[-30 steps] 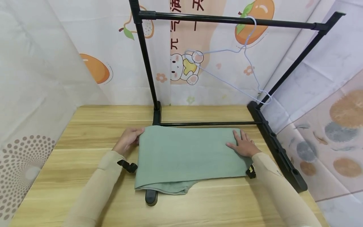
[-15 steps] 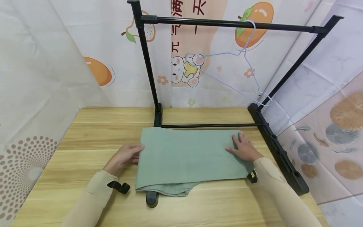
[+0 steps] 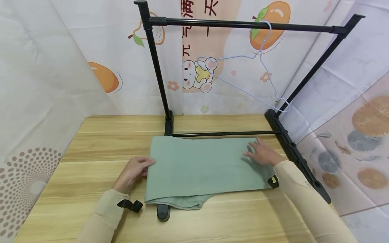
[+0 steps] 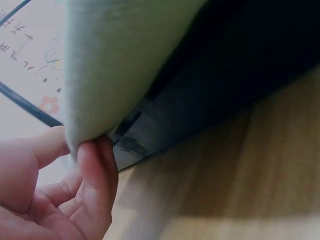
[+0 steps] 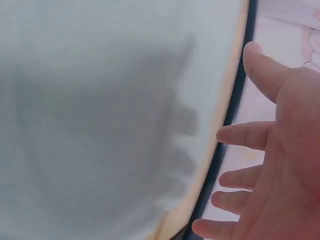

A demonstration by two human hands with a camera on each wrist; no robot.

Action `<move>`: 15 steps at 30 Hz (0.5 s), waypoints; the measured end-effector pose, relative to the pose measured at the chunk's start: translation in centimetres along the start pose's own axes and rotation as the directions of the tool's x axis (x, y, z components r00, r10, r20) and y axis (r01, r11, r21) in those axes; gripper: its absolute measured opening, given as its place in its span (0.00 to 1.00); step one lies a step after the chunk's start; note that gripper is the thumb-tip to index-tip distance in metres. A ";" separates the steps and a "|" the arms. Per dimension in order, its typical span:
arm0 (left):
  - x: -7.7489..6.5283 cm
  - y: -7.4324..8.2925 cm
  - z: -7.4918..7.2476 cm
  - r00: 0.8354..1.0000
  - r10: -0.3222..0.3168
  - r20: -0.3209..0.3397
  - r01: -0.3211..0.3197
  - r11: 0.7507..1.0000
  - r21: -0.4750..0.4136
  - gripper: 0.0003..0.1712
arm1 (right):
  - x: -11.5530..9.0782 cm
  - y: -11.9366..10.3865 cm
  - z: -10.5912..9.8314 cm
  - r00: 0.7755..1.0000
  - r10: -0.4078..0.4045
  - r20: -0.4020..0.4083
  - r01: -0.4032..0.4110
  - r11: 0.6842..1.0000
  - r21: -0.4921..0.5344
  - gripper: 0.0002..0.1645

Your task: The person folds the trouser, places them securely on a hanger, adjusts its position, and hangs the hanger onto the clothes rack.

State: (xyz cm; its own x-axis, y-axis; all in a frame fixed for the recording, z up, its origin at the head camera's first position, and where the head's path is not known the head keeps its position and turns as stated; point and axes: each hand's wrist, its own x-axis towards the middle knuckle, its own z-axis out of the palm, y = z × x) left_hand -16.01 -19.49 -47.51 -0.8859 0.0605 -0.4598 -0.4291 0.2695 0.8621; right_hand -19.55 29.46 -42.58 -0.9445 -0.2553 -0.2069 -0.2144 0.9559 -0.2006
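In the head view, a folded sage-green fabric piece [image 3: 200,165] lies on the pale wood-grained table [image 3: 103,145], over the left foot [image 3: 163,212] of a black tubular rack [image 3: 212,23]. The left hand [image 3: 133,172] pinches its left edge; the right hand [image 3: 264,153] is spread near its far right corner, fingers apart and clamped on nothing. A thin pale-blue wire hanger [image 3: 260,52] hooks over the rack's top rail.

The left wrist view shows thumb and fingers together on the fabric's edge, which is raised there (the space beneath is mostly dark). If that edge were pulled with the other end unheld, the fold could skew or slip open, I judge; the foot underneath might also rumple the lower layer.

In the right wrist view, the fingers stand clear of the fabric, their shadow falling across it.

Counted: one fabric piece, one hanger, one rack with two uprights, two feet, one top rail and one low bar, and two hands.
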 end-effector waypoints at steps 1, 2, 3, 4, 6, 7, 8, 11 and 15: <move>-0.1 0.0 -0.1 1.000 0.005 -0.001 -0.005 1.000 -0.005 0.32 | 0.0 -0.2 -0.4 1.000 0.005 -0.001 -0.005 1.000 0.014 0.43; -0.2 0.0 -0.1 1.000 0.008 -0.003 -0.008 1.000 -0.011 0.32 | 0.0 -0.4 -0.8 1.000 0.005 -0.008 -0.005 1.000 0.023 0.43; -0.2 0.0 -0.2 1.000 0.013 0.000 -0.013 1.000 -0.018 0.31 | 0.1 -0.5 -1.3 1.000 0.005 -0.016 -0.005 0.999 0.032 0.43; -0.3 0.0 -0.2 1.000 0.016 0.007 -0.015 0.999 -0.030 0.31 | 0.1 -0.7 -1.8 1.000 0.004 -0.023 -0.003 0.999 0.041 0.43; -0.4 -0.1 -0.2 1.000 0.017 0.024 -0.016 0.999 -0.052 0.30 | 0.0 -1.2 -3.0 1.000 0.017 -0.014 -0.016 0.998 0.066 0.44; -0.5 -0.2 -0.1 1.000 0.012 0.027 -0.010 0.998 -0.066 0.29 | 0.0 -1.3 -3.6 1.000 0.017 -0.013 -0.016 0.997 0.071 0.46; -0.5 -0.3 -0.1 1.000 0.010 0.030 -0.008 0.997 -0.072 0.29 | 0.1 -1.4 -4.2 1.000 0.018 -0.010 -0.017 0.997 0.070 0.46; -0.6 -0.4 0.1 1.000 0.003 0.025 0.000 0.996 -0.093 0.28 | 0.1 -2.0 -6.0 1.000 0.026 0.010 -0.027 0.996 0.081 0.48; -0.7 -0.2 0.1 1.000 -0.010 0.011 0.011 0.995 -0.103 0.29 | 0.2 -2.3 -7.8 1.000 -0.014 -0.018 0.016 0.996 0.092 0.45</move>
State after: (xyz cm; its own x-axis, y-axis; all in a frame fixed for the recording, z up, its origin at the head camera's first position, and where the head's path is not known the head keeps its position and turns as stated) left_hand -15.31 -19.52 -47.44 -0.8795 0.0682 -0.4709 -0.4549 0.1700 0.8742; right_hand -21.18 28.33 -34.66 -0.9457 -0.2663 -0.1865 -0.2056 0.9342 -0.2916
